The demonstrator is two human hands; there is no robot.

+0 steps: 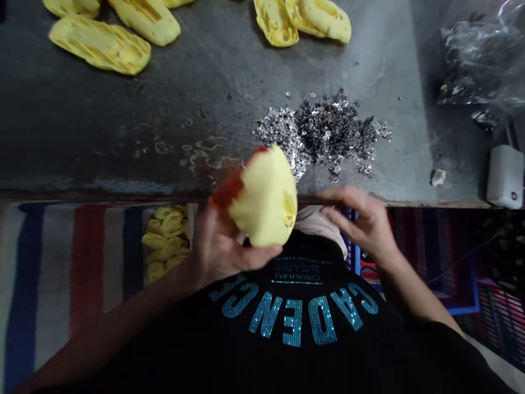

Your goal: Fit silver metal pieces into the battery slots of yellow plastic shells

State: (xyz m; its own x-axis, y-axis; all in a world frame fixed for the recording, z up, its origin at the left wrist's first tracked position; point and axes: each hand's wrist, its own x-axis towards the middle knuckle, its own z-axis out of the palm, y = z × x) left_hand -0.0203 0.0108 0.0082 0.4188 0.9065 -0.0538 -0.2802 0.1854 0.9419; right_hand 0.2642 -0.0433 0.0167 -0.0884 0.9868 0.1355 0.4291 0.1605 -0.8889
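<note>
My left hand point(229, 246) is closed around a yellow moulded plastic shell point(266, 202), held just off the table's front edge. A red-orange part point(232, 189) shows along the shell's left side; motion blur hides its exact shape. To the right of the shell is my right hand point(361, 219), its thumb and fingers apart, with nothing visible between them. Beyond both hands, a pile of small shiny metal pieces point(328, 131) is spread on the grey tabletop point(184, 104).
Several yellow shells point(100, 45) lie at the far left, and two more shells point(320, 19) at the far middle. A clear plastic bag point(479, 60) of metal pieces and a white device point(505, 176) sit right. Below the table are yellow parts point(166, 241) and a blue crate point(471, 295).
</note>
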